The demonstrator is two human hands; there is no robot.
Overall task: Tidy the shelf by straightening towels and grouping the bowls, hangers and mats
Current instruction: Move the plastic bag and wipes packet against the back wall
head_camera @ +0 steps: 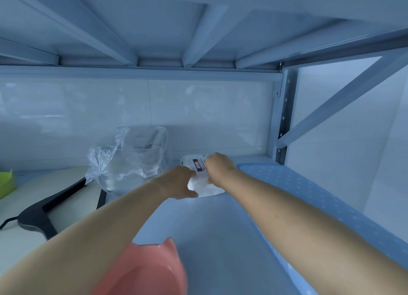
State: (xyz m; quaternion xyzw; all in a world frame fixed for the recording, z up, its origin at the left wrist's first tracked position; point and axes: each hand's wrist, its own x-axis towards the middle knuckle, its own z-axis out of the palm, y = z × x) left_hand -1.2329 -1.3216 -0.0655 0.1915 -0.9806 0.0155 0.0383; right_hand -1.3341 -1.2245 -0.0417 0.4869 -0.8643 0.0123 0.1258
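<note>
Both my arms reach deep into the shelf. My left hand and my right hand both grip a white packaged towel with a red label, near the back wall. A pink bowl with a pointed ear sits at the front, under my left forearm. A black hanger lies on the left. At the far left edge a green bowl shows. A blue dotted mat lies along the right side of the shelf.
A crumpled clear plastic bag over clear containers stands at the back, left of my hands. The shelf board above hangs low. A metal upright and diagonal brace close the right side. The tiled wall is behind.
</note>
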